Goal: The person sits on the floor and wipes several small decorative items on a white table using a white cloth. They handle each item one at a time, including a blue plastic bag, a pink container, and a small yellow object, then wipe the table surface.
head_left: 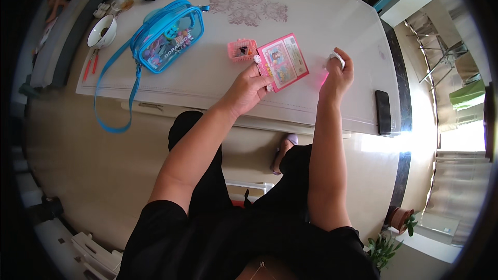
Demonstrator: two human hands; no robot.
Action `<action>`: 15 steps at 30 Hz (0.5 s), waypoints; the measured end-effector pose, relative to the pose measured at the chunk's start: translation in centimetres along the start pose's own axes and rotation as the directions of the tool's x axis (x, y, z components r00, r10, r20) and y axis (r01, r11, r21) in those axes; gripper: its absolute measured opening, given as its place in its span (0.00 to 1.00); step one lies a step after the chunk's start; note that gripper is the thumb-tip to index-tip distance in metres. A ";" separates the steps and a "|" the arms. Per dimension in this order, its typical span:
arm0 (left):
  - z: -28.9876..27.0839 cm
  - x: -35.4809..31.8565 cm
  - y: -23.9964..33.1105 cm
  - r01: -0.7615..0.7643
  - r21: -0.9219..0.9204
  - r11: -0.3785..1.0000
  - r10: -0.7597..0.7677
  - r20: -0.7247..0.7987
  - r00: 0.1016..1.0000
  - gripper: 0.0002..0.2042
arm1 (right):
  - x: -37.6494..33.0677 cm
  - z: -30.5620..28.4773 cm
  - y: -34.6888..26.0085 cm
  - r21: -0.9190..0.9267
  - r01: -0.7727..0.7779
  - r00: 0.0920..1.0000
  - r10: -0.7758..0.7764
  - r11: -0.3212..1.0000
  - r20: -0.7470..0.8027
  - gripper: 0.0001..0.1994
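Observation:
My left hand grips the lower left edge of a flat pink booklet with small cartoon pictures on its face. The booklet is tilted above the table. In my right hand, to the right of it, is a white, crumpled, tissue-like piece; the curled fingers hide part of it. Something bright pink shows beside that wrist, too indistinct to name. Just left of the booklet, a small pink basket holds little dark and orange items.
A clear-fronted blue bag lies left, its strap hanging over the table edge. Further left are a white bowl, red-handled scissors and a cup. A black phone lies near the right edge of the white table.

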State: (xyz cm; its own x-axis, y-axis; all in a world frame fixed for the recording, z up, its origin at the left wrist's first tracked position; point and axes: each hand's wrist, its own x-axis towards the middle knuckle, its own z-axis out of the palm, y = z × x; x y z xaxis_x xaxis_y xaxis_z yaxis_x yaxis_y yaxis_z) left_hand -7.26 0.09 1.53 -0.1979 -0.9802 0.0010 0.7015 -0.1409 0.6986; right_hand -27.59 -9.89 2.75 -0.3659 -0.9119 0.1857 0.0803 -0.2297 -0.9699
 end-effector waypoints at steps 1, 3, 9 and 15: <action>0.1 0.0 0.2 -0.020 0.004 1.000 0.020 -0.004 1.000 0.23 | -0.8 0.2 -0.5 -0.025 0.069 0.997 -0.068 0.997 0.030 0.14; -0.2 0.0 0.2 -0.010 0.021 1.000 0.010 -0.012 1.000 0.22 | -3.4 1.4 -1.1 -0.058 0.201 0.976 -0.195 0.978 0.099 0.15; 1.1 -0.3 -0.6 0.013 0.062 0.998 -0.009 -0.058 0.998 0.18 | -10.3 4.3 -3.1 -0.058 0.484 0.775 -0.398 0.873 0.491 0.18; 1.1 0.0 -0.7 0.033 0.328 0.944 -0.019 -0.046 0.999 0.16 | -9.4 5.4 -2.8 -0.177 0.526 0.780 -0.389 0.832 0.491 0.17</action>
State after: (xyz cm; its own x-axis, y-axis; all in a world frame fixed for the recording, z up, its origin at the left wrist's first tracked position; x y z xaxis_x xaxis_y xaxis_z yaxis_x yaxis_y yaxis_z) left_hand -8.48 0.33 1.85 -0.1789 -0.9828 -0.0451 0.4313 -0.1195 0.8943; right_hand -19.35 -2.46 4.59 0.1386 -0.7884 0.5994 -0.2896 -0.6110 -0.7367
